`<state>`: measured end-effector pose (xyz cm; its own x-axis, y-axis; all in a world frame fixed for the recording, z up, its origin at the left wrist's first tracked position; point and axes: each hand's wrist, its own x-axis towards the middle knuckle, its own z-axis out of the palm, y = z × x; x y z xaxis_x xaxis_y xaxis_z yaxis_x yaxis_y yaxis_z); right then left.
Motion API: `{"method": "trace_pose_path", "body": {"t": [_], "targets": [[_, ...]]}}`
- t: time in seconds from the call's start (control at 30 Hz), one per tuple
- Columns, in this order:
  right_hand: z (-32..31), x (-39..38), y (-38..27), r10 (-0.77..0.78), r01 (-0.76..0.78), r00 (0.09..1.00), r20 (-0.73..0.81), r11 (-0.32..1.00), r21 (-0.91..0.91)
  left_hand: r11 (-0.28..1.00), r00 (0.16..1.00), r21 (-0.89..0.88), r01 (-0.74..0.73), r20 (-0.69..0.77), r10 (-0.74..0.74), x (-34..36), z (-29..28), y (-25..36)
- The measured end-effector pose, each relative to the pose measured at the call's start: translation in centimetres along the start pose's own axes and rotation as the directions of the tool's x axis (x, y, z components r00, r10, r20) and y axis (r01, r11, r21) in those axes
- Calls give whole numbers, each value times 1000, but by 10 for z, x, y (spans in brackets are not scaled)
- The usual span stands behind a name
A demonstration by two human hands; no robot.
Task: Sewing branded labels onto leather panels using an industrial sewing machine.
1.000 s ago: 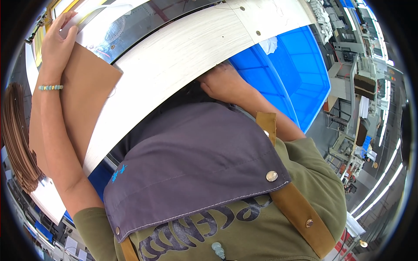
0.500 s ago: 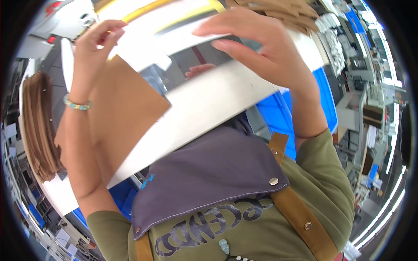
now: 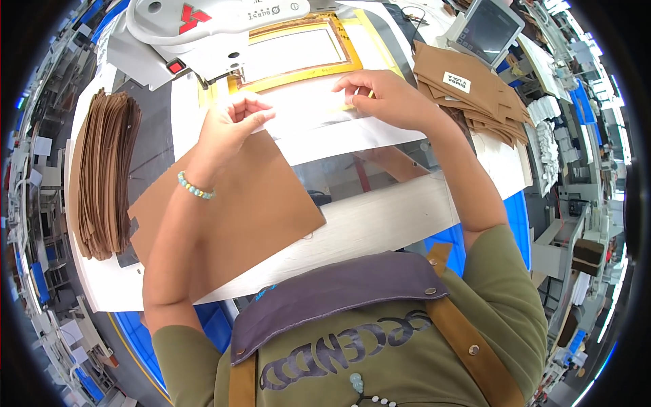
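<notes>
My left hand (image 3: 227, 132) is above the far corner of a brown flat sheet (image 3: 261, 197), its thumb and fingers drawn close together. Across from it, my right hand (image 3: 390, 98) has curled fingers, with the thumb near the index finger. Whatever either hand pinches, if anything, is too faint against the white surface to name. Just beyond both hands lies a yellow-edged rectangular frame (image 3: 356, 57) with a white middle. A grey machine head (image 3: 217, 17) with a red switch overhangs the frame's left side.
A tall stack of brown sheets (image 3: 105, 176) stands at the left. Brown pieces (image 3: 468, 88) with a white label are piled at the right, near a small screen (image 3: 488, 30). A glossy dark panel (image 3: 325, 173) lies in front of the hands. Blue bins (image 3: 519, 220) sit below the table.
The view has shifted, bringing the machine head and screen into sight. My hands now sit nearer the frame's front edge. My right hand's fingers, spread before, have curled in.
</notes>
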<state>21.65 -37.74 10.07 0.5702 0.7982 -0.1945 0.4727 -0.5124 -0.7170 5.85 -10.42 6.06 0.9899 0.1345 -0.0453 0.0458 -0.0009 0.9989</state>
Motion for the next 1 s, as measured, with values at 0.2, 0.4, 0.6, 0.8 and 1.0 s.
{"method": "trace_pose_path", "body": {"t": [0.2,0.4,0.6,0.8,1.0], "targets": [[38,16,-9,-582,499,772,-257,804,-323,995,997,95,43,65,-49,6,19,-8],[15,43,-15,-377,369,923,74,923,107,947,998,318,-52,-21,61,-5,6,-2],[-43,120,0,-237,218,966,-102,962,-163,185,858,954,-235,115,501,-19,-53,-9],[7,171,-9,-274,310,936,219,939,-147,233,956,955,-184,119,269,-26,-45,-35],[24,171,-20,-202,218,968,150,972,-92,171,969,963,-210,181,171,-16,-47,-26]]}}
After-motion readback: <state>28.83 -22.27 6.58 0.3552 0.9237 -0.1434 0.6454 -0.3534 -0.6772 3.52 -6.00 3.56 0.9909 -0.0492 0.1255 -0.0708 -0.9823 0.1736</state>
